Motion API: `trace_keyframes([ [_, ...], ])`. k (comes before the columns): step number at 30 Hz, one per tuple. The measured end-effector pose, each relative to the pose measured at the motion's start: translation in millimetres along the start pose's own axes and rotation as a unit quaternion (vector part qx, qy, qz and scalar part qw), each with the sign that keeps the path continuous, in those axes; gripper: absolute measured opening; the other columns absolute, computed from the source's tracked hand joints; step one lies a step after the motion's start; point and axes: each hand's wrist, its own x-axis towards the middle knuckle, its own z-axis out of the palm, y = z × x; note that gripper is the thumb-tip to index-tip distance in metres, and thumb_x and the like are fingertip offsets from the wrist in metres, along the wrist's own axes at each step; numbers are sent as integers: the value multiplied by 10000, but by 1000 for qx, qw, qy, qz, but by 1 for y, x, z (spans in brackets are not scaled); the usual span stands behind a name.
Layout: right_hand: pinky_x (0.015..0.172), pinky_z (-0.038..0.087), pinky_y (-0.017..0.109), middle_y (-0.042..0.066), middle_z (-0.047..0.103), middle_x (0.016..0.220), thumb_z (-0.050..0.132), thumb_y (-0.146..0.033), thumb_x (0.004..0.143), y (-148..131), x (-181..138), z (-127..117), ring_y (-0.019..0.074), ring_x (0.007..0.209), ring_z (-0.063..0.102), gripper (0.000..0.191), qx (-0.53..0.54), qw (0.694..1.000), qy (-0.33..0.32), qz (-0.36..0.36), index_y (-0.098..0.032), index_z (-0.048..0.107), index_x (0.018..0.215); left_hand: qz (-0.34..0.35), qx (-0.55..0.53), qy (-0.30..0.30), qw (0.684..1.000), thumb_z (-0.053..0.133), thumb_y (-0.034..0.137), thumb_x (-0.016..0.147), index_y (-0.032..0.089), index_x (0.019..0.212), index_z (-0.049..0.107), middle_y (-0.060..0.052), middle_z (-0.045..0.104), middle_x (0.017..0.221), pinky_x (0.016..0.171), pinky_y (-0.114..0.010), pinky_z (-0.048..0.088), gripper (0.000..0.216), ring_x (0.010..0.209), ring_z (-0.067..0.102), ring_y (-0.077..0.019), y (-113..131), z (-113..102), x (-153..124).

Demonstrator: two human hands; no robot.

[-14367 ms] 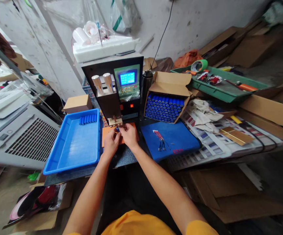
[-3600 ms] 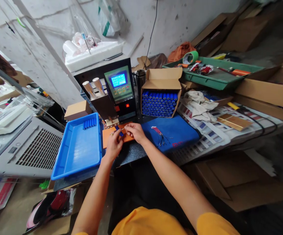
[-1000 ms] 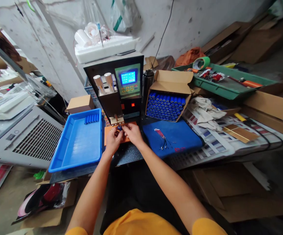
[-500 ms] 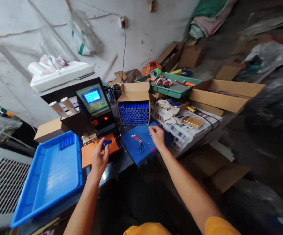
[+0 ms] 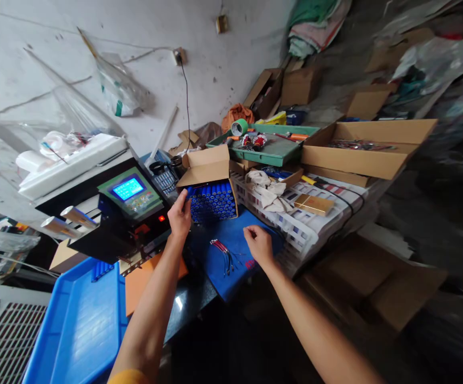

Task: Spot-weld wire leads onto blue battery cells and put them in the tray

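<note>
My left hand (image 5: pixel 180 216) is at the left edge of an open cardboard box (image 5: pixel 205 174), its fingers closed on a blue cylindrical battery cell (image 5: pixel 190 192) at the top of the stack. Rows of similar blue cells (image 5: pixel 214 205) fill the box, ends facing me. Over the right part of a blue mat (image 5: pixel 206 269) hovers my right hand (image 5: pixel 258 245), fingers curled together; anything inside them is hidden. Several short red and black wires (image 5: pixel 225 253) lie on the mat to its left. My left forearm partly covers an orange block (image 5: pixel 137 288).
A black machine with a lit display (image 5: pixel 128 189) stands left of the box. Front left, a blue tray (image 5: pixel 83 320) holds several blue cells (image 5: pixel 102 270). A white plastic basket (image 5: pixel 291 240), green tray (image 5: pixel 263 156) and open carton (image 5: pixel 335 157) crowd the right side.
My left hand has moved from the blue cell above the orange block, up and right to the cardboard box. My right hand stays closed over the mat. The camera view has shifted.
</note>
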Motion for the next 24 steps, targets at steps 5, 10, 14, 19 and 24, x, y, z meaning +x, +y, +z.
trace_keyframes([
  [5, 702, 501, 323, 87, 685, 740, 494, -421, 856, 1, -1, -1, 203, 689, 627, 289, -5, 1000, 3, -3, -197, 653, 767, 24, 99, -68, 992, 543, 234, 880, 188, 1168, 663, -133, 654, 1255, 963, -395, 503, 315, 1069, 664, -259, -12, 16, 16],
  [10, 703, 503, 320, 88, 687, 756, 499, -420, 860, 3, -2, -2, 203, 697, 629, 285, -5, 1000, 0, -2, -196, 657, 781, 42, 175, -116, 977, 485, 220, 896, 149, 1247, 608, -180, 611, 1303, 902, -385, 517, 379, 1028, 669, -289, -9, 17, 22],
  [14, 713, 498, 319, 88, 687, 760, 501, -413, 856, 2, -1, -1, 198, 697, 626, 281, -8, 1000, -1, 2, -192, 651, 769, 39, 243, -167, 955, 448, 216, 897, 99, 1382, 472, -229, 485, 1421, 868, -423, 532, 499, 1035, 664, -322, 0, 14, 19],
  [19, 752, 491, 323, 87, 695, 768, 497, -396, 849, -3, -2, 0, 198, 721, 624, 277, -19, 1000, -7, 16, -189, 650, 749, 10, 198, -182, 963, 554, 260, 860, 107, 1460, 343, -237, 302, 1536, 870, -425, 547, 655, 1141, 615, -346, 13, -8, 0],
  [24, 738, 475, 309, 78, 695, 769, 490, -390, 844, -2, -2, 2, 193, 724, 616, 275, -41, 999, -26, 15, -184, 648, 755, 32, 78, -161, 983, 496, 249, 916, 175, 1427, 408, -161, 478, 1447, 1009, -399, 496, 523, 1232, 565, -267, 33, -62, -81],
])
